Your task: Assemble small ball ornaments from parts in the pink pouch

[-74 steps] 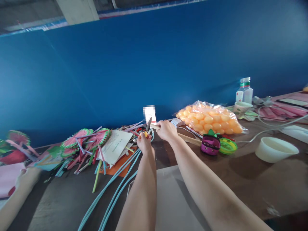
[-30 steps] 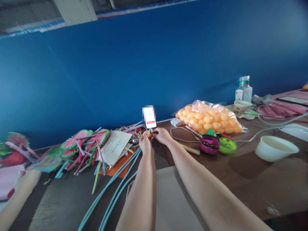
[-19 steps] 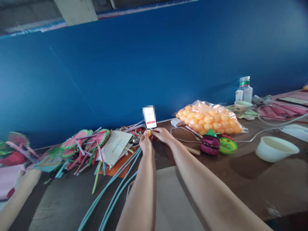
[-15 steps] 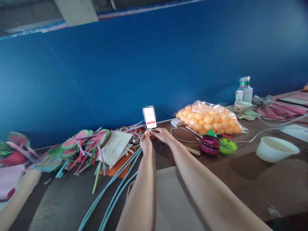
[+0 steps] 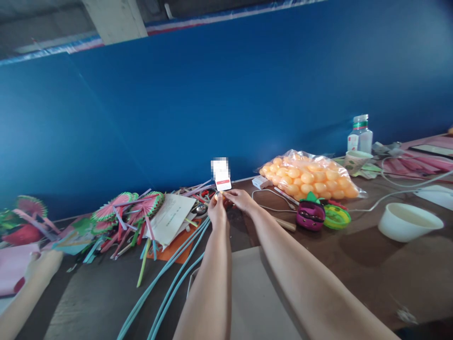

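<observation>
My left hand (image 5: 217,210) and my right hand (image 5: 241,200) meet at the middle of the table, both closed, fingertips together. Between them is a small yellow-orange piece (image 5: 220,194), mostly hidden by the fingers, so its kind does not show. Just behind the fingertips a phone (image 5: 223,182) stands upright with a lit white screen and a red button. Left of my left hand lie a round metal object (image 5: 200,209) and a white printed paper (image 5: 174,218). A bundle of pale blue tubes (image 5: 170,279) runs towards me beside my left forearm.
On the right are a clear bag of orange balls (image 5: 307,175), a purple case (image 5: 310,215), a lime-green dish (image 5: 336,216), a white bowl (image 5: 399,229) and a bottle (image 5: 360,134). Paper fans (image 5: 115,206) pile up on the left. Another person's hand (image 5: 47,264) rests at far left.
The whole view has shifted slightly, with things appearing a little lower and further right. My hands stay together in front of the phone, fingers moved only slightly.
</observation>
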### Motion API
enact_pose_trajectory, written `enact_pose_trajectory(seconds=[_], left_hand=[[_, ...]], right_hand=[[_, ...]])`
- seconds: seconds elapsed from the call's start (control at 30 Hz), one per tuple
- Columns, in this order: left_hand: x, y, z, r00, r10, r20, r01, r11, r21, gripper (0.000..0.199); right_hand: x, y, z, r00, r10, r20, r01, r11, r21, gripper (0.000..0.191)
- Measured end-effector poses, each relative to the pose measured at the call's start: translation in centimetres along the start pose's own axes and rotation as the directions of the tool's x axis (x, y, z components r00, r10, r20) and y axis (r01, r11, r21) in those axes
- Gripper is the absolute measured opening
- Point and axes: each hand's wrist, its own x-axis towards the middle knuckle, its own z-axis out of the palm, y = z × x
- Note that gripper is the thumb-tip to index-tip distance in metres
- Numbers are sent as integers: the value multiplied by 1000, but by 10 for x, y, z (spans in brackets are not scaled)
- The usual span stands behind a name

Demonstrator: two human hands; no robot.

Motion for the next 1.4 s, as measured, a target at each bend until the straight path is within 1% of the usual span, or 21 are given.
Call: enact_pose_trajectory(seconds=[0.2,0.37,0.5,0.57,0.67,0.77,0.9,0.97,1.03,1.07,1.13,1.17,1.2,1.23,1.3,1.33,1.37,1.4], left_hand=[[3,-3,0,1000,-13,-22,14,999,34,10],[5,-6,-1,999,-46,5,46,998,44,15],[6,-7,-1,999,-37,10,36,998,60,19],[7,-7,-1,1000,-29,-2,29,998,53,17],[9,-9,-4,1000,-17,-10,18,998,62,13],[11,-10,-5,999,-27,-28,30,995,96,12],[11,-10,-3,991,-66,-120,82,987,136,15],[9,-8,-1,987,-88,-135,107,984,141,15],[7,-5,0,982,-119,-147,139,982,128,14],[5,-4,1,980,-134,-148,152,981,119,13],[2,-1,1,978,-152,-145,168,981,101,12],[0,0,1,977,-160,-143,175,980,93,11],[-1,1,0,976,-168,-138,181,980,83,11],[-2,1,0,976,-174,-133,185,980,73,12],[-3,1,0,974,-188,-128,196,979,54,13],[-3,1,0,973,-196,-123,203,978,52,13],[-3,0,0,971,-204,-122,212,976,55,12],[-3,0,0,969,-213,-124,221,973,60,12]], right_hand=[[4,4,0,998,35,-56,-36,999,-13,35],[5,4,0,997,29,-76,-28,1000,7,32],[7,6,1,995,29,-91,-30,1000,-10,31],[8,8,1,995,6,-95,-8,1000,-29,31],[8,10,2,992,-87,-97,77,992,-97,33],[7,10,2,971,-180,-157,147,968,-204,34],[10,10,0,913,-255,-318,173,949,-265,30],[13,6,-2,886,-284,-368,174,937,-303,28],[15,-5,-6,865,-322,-385,174,912,-372,27],[15,-13,-9,856,-348,-383,177,892,-416,26],[9,-34,-18,843,-415,-342,196,829,-523,23],[3,-46,-25,840,-452,-299,212,782,-587,20],[-5,-57,-34,842,-486,-233,241,726,-644,18],[-15,-67,-44,851,-497,-171,263,684,-680,16],[-40,-81,-69,878,-473,-65,280,621,-732,16],[-54,-85,-83,891,-452,-42,267,596,-757,16],[-69,-86,-98,906,-422,-37,231,566,-792,18],[-83,-86,-113,922,-383,-57,168,528,-833,19]])
